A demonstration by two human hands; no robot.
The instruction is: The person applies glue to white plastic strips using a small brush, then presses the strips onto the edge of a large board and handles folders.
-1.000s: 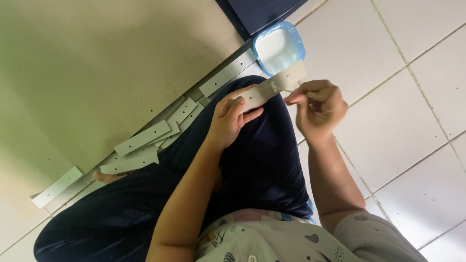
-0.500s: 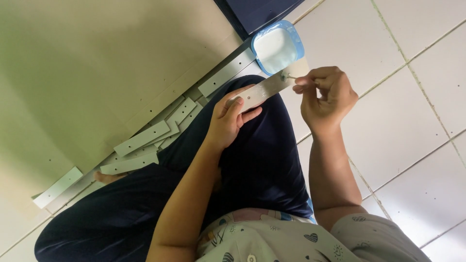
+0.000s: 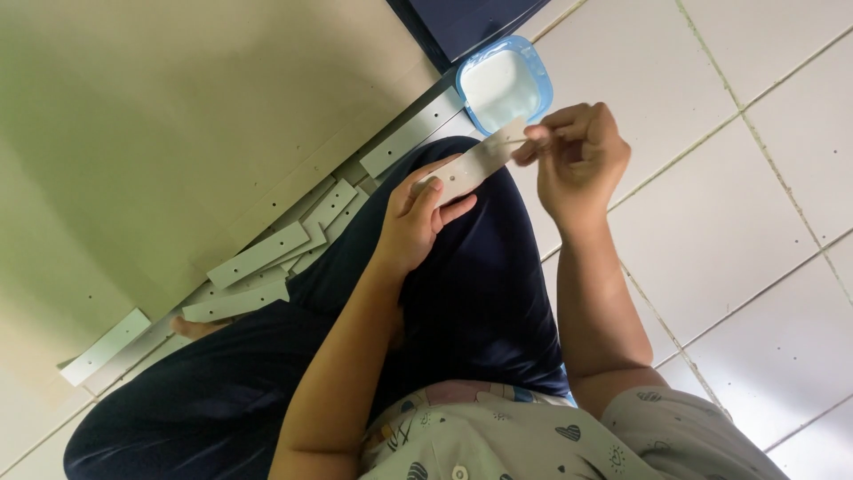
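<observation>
I sit on the floor with my dark-trousered legs (image 3: 480, 302) under both hands. My left hand (image 3: 416, 224) grips the near end of a flat pale grey strip (image 3: 471, 167) with small holes, held over my knee. My right hand (image 3: 577, 158) pinches the strip's far end with thumb and fingertips. What else sits between those fingertips is too small to tell. Just beyond the strip lies a light blue tub (image 3: 503, 84) with white contents.
A pile of several similar holed grey strips (image 3: 267, 258) lies on the floor to the left of my leg, along the edge of a large beige board (image 3: 178, 124). One strip (image 3: 105, 347) lies apart at the far left. White floor tiles (image 3: 737, 222) spread to the right.
My right hand has moved slightly up along the strip to its far tip, closer to the blue tub. The left hand has kept its grip in place.
</observation>
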